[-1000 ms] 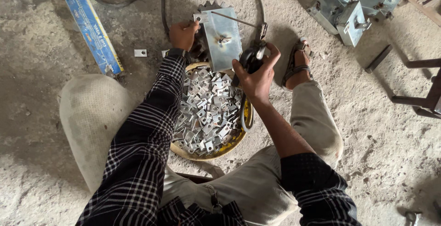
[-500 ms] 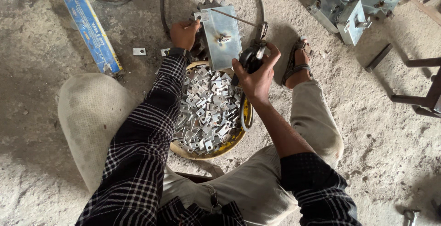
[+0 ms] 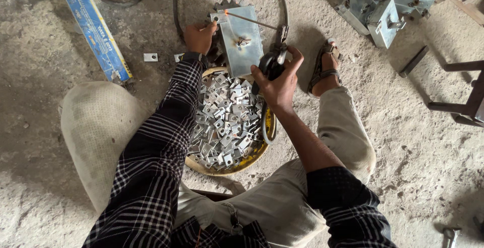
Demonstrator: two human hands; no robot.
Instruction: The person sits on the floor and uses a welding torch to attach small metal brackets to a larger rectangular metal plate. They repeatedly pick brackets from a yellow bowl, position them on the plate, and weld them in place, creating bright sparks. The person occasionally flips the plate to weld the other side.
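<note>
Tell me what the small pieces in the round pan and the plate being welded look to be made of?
Small pieces: probably plated steel, with a bright silvery shine and punched holes. Plate: likely galvanised sheet steel, dull grey and mottled. Round pan: yellow rim, perhaps painted metal; hard to tell.

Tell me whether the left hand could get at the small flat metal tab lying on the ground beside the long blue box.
Probably yes. The small flat metal tab lies bare on the concrete, just left of the left hand, with nothing between them. But that hand is pressed against the grey metal box, so it would have to let go first.
</note>
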